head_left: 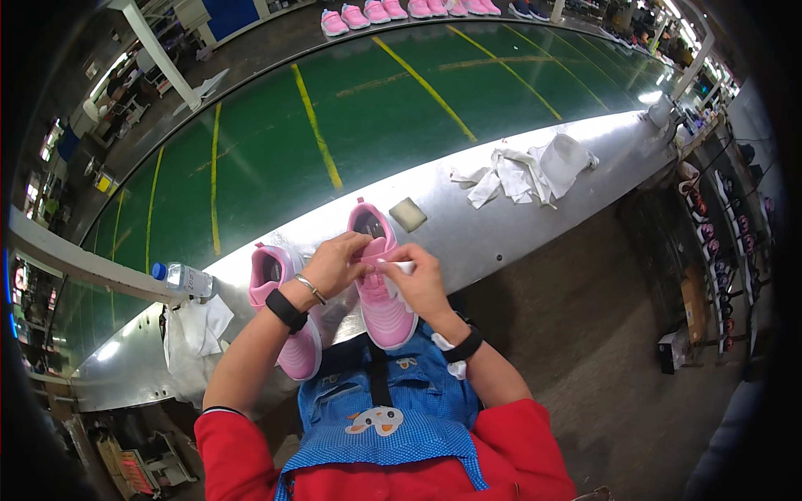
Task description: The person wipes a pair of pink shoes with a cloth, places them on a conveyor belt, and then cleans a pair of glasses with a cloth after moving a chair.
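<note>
A pink sneaker [386, 313] stands on the metal ledge in front of me, its toe toward my body. My left hand [336, 265] is closed on the upper part of this sneaker, thumb and fingers pinching near its strap. In my right hand [420, 282] a small white cloth [404, 267] is pinched, its fingertips against the same sneaker close to my left thumb. A second pink sneaker [294, 355] stands just left, partly hidden behind my left wrist. Beyond the right hand lies a small worn sponge block [408, 215].
A green conveyor belt [267, 159] with yellow lines runs past the metal ledge [468, 250]. White cloth scraps [511, 177] and a white cap-like piece [565, 163] lie right. A blue-capped bottle [185, 280] and white cloth [196, 327] are left. Pink shoes [376, 12] line the far side.
</note>
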Tool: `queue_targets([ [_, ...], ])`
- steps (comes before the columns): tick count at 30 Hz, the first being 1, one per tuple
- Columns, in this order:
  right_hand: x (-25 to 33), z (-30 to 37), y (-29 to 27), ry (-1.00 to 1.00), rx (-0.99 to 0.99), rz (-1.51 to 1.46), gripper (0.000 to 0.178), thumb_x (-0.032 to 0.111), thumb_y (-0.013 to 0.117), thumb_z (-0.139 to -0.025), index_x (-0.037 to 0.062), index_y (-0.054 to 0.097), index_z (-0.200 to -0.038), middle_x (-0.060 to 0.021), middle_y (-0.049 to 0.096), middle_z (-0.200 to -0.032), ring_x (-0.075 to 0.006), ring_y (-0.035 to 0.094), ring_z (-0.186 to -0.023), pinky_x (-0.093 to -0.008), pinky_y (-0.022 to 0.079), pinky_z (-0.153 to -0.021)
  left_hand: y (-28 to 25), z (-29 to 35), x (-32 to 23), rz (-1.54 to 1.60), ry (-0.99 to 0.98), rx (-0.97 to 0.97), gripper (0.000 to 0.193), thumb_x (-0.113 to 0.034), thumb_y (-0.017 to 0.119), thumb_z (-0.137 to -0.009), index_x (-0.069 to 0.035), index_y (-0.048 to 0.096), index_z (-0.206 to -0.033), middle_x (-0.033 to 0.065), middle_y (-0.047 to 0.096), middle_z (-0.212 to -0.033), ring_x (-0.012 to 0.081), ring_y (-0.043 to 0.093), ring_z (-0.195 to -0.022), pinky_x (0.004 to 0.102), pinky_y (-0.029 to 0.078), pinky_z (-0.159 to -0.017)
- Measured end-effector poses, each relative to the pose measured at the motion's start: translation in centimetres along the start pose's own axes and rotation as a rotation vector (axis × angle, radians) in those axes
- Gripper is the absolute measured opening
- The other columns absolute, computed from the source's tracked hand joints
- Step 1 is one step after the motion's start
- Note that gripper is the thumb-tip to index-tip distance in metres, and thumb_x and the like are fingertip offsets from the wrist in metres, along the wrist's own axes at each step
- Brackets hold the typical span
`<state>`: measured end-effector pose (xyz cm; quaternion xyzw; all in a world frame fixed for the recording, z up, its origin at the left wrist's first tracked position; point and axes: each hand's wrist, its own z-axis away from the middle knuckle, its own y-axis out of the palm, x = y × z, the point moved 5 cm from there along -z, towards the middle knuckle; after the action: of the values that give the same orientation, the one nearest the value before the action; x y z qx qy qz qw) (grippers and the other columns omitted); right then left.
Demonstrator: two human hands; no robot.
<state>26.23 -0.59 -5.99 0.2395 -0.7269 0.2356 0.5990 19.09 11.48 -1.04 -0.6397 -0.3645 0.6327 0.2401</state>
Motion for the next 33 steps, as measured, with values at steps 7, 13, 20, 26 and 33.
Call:
queue_targets([
  [7, -3.3, -1.0, -6.8, 0.078, -0.306, 0.186, 0.017, 0.015, 0.067, -0.069, 0.0022, 0.056, -0.074, -0.0091, 0.056, -0.067, -0.0193, 0.055, -0.063, -0.0293, 0.042, -0.061, -0.8, 0.3, 0.3, 0.121, -0.091, -0.004, 0.034, -0.008, 0.068, -0.066, -0.002, 0.054, -0.096, 0.0082, 0.053, -0.083, 0.0191, 0.054, -0.073, 0.0287, 0.046, -0.069],
  [13, -4.1, -3.1, -10.6, -0.087, -0.33, 0.457, 0.018, 0.012, 0.065, -0.068, 0.0018, 0.056, -0.08, -0.0127, 0.055, -0.079, -0.026, 0.053, -0.073, -0.0323, 0.042, -0.067, -2.7, 3.1, 0.1, 0.28, -0.04, -0.003, 0.032, -0.008, 0.07, -0.064, -0.004, 0.054, -0.091, 0.0056, 0.052, -0.085, 0.0165, 0.053, -0.081, 0.0274, 0.045, -0.072],
  [20, 1.6, -2.8, -8.2, -0.453, -0.28, 0.903, 0.037, 0.009, 0.066, -0.063, 0.0039, 0.055, -0.098, -0.0143, 0.05, -0.1, -0.0306, 0.047, -0.093, -0.0374, 0.036, -0.085, -5.8, 6.6, -3.6, 0.038, 0.05, -0.038, 0.029, -0.006, 0.067, -0.066, -0.004, 0.053, -0.092, 0.0088, 0.05, -0.087, 0.0213, 0.053, -0.078, 0.0285, 0.044, -0.07],
  [26, 8.1, 1.6, 2.4, -0.616, 0.467, 0.432, 0.039, 0.017, 0.069, -0.063, 0.0044, 0.054, -0.097, -0.0121, 0.053, -0.096, -0.029, 0.048, -0.091, -0.0384, 0.035, -0.083, -2.3, 8.8, -0.4, -0.142, -0.011, -0.092, 0.036, -0.001, 0.061, -0.063, -0.004, 0.05, -0.097, 0.0118, 0.048, -0.092, 0.0286, 0.05, -0.089, 0.0347, 0.044, -0.075],
  [33, 7.3, 1.1, 6.6, -0.682, 0.579, 0.586, 0.032, 0.011, 0.063, -0.066, 0.0059, 0.053, -0.095, -0.0095, 0.054, -0.092, -0.0275, 0.049, -0.09, -0.0362, 0.037, -0.08, -7.4, 14.4, 1.6, -0.161, -0.058, -0.539, 0.055, -0.007, 0.064, -0.064, -0.005, 0.041, -0.114, 0.0173, 0.044, -0.104, 0.0333, 0.045, -0.099, 0.0359, 0.039, -0.086],
])
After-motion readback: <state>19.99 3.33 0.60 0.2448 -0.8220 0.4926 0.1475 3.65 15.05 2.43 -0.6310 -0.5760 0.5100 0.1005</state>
